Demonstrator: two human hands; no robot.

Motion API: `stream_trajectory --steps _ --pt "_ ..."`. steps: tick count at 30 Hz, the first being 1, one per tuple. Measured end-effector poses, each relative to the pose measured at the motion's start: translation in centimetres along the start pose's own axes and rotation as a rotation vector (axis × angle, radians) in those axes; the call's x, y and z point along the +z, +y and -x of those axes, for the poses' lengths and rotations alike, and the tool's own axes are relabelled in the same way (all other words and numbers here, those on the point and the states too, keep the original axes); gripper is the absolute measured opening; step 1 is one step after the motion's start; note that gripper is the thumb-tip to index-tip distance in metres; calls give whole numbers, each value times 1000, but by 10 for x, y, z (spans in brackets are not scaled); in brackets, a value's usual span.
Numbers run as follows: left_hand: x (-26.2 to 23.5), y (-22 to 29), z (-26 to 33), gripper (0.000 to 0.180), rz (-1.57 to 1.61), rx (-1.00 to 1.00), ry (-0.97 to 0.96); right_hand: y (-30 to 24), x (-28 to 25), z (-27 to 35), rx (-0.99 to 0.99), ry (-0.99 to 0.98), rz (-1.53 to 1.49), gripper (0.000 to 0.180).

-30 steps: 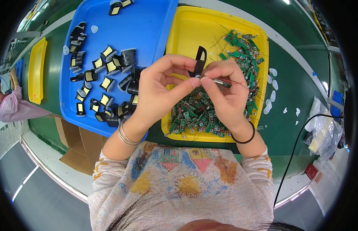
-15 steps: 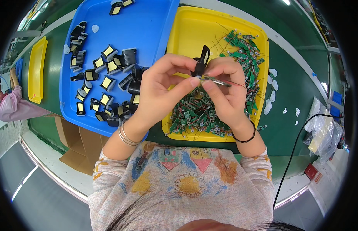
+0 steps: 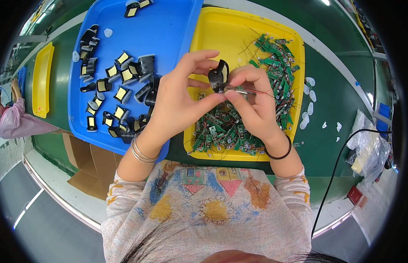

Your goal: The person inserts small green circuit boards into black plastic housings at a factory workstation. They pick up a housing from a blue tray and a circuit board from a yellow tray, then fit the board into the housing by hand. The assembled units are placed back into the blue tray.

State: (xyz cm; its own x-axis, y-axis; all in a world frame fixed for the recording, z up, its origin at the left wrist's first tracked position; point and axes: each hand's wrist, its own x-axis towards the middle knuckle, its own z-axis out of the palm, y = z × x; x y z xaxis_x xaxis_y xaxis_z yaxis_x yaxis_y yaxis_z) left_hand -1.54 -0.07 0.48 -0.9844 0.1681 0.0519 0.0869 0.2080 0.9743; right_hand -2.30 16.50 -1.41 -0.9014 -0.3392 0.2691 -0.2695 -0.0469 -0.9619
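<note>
Above the yellow tray I hold a small curved black plastic housing (image 3: 217, 75) with a pale yellow pad on it. My left hand (image 3: 179, 94) grips its left side and lower end, thumb below, with the index finger lifted off. Close on the right, my right hand (image 3: 256, 103) pinches a small circuit board (image 3: 240, 91) with thin red and dark wires trailing rightward. The board's end meets the bottom of the housing; fingertips hide the exact contact. Under both hands, the yellow tray (image 3: 212, 26) holds a heap of green circuit boards (image 3: 228, 129) with wires.
A blue tray (image 3: 138, 26) at left holds several black housings (image 3: 121, 94) with yellow pads. Flat whitish pieces (image 3: 310, 108) lie on the green table at right, near a clear plastic bag (image 3: 370, 153) and a black cable (image 3: 333, 179). A cardboard box (image 3: 92, 168) stands lower left.
The black housing has turned, showing more of its broad curved side, and sits slightly lower and left. My left index finger has lifted away from it. The right hand has shifted slightly left.
</note>
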Motion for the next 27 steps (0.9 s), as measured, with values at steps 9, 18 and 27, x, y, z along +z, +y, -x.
stream_trajectory --steps 9,18,27 --pt "-4 1 1 48 -2 -68 -64 2 -1 0 -36 -22 64 16" --pt "-6 2 2 49 44 -79 -34 6 2 1 -187 45 32 18" --pt "-5 5 3 49 97 -109 -42 7 3 2 -230 -2 -31 19"
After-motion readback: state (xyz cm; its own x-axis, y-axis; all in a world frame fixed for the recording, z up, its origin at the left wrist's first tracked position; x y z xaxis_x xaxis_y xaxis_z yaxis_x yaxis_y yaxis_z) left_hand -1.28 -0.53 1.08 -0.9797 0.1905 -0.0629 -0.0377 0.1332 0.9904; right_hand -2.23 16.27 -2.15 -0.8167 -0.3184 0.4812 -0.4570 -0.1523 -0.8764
